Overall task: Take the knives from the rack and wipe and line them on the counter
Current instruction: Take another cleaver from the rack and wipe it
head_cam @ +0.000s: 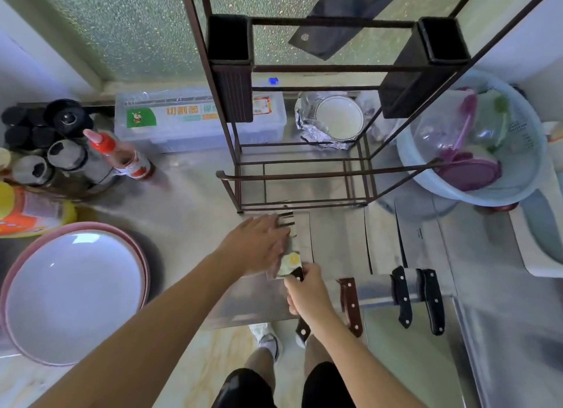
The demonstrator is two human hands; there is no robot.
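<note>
My right hand [307, 295] grips the dark handle of a cleaver [304, 240] that lies flat on the steel counter. My left hand [259, 243] presses a patterned cloth [291, 260] onto its blade. To the right, three wiped knives lie side by side: one with a reddish-brown handle [352, 307] and two with black handles [402, 298] [432, 301], handles over the counter's front edge. The dark metal rack [304, 176] stands just behind, and one dark cleaver [338, 20] still hangs at its top.
A pink-rimmed basin [73, 288] sits at the left, with bottles and a red-capped sauce bottle [118, 154] behind it. A clear plastic box [198, 118] and a foil-wrapped bowl [338, 118] stand at the back. A pale blue colander [478, 139] sits at the right.
</note>
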